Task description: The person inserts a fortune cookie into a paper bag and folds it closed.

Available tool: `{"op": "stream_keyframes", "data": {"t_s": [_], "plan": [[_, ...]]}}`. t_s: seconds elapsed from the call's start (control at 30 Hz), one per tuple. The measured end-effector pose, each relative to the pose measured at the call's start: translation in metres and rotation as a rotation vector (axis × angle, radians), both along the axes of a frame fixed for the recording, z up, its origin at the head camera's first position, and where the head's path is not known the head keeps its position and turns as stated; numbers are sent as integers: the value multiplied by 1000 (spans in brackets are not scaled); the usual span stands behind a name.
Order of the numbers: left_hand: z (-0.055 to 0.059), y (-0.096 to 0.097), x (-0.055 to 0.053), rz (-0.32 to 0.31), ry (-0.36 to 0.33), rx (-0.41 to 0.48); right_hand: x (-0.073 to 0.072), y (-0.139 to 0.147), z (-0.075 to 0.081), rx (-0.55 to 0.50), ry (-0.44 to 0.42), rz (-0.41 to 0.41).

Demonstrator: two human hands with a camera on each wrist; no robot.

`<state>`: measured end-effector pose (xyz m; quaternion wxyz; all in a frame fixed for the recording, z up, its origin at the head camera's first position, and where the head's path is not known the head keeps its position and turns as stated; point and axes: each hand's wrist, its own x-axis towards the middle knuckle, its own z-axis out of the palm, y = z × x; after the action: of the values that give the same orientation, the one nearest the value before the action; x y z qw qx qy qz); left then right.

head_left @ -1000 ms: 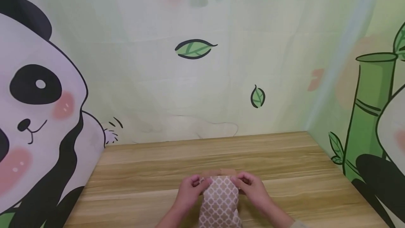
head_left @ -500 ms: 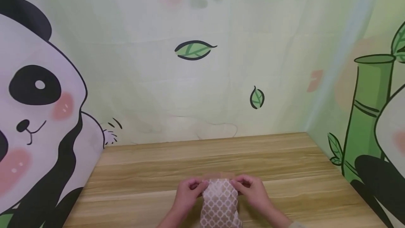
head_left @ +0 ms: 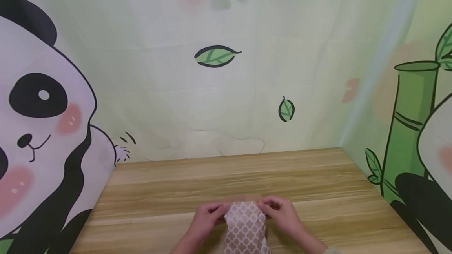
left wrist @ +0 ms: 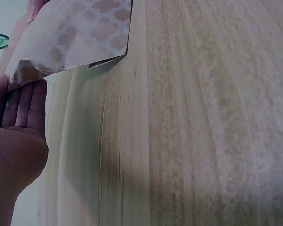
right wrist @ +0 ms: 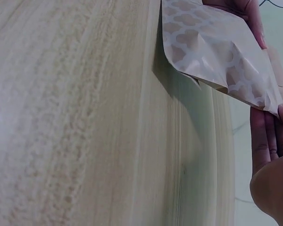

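Both hands are on the patterned paper bag (head_left: 246,226), which lies flat on the desk (head_left: 159,195) near its front edge. Going left to right from the bag: the left hand (head_left: 205,218) pinches the bag's far-left corner, and the right hand (head_left: 282,214) pinches the far-right corner. In the wrist views the fingers (left wrist: 23,101) look fairly straight along the paper's edge, with the thumb out of sight behind it, so it's a light pinch rather than a fist.

What's changed over the last second: the plain tan strip at the bag's far end has got shorter and the hands have slid a touch toward the person. My guess is the top flap is being rolled or folded down over the mouth, and the fold isn't creased flat yet.

The bag's long axis runs away from the person toward the panda backdrop (head_left: 46,120), mouth end pointing at the wall, bottom end pointing back past the frame edge.
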<state>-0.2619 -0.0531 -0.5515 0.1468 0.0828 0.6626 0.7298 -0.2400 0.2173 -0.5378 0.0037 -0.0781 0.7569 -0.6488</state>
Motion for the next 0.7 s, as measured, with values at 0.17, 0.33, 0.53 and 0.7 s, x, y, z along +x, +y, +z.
{"op": "stream_keyframes", "data": {"t_s": [0.17, 0.33, 0.53, 0.7], "plan": [[2, -3, -3, 27, 12, -56, 1, 0, 2, 21, 17, 4], [10, -8, -7, 26, 76, -124, 2, 0, 4, 29, -2, -13], [14, -8, -7, 12, 110, -126, 1, 7, 2, -22, -8, 50], [11, -8, -5, 7, 111, -88, 0, 9, 1, -44, -5, 81]]}}
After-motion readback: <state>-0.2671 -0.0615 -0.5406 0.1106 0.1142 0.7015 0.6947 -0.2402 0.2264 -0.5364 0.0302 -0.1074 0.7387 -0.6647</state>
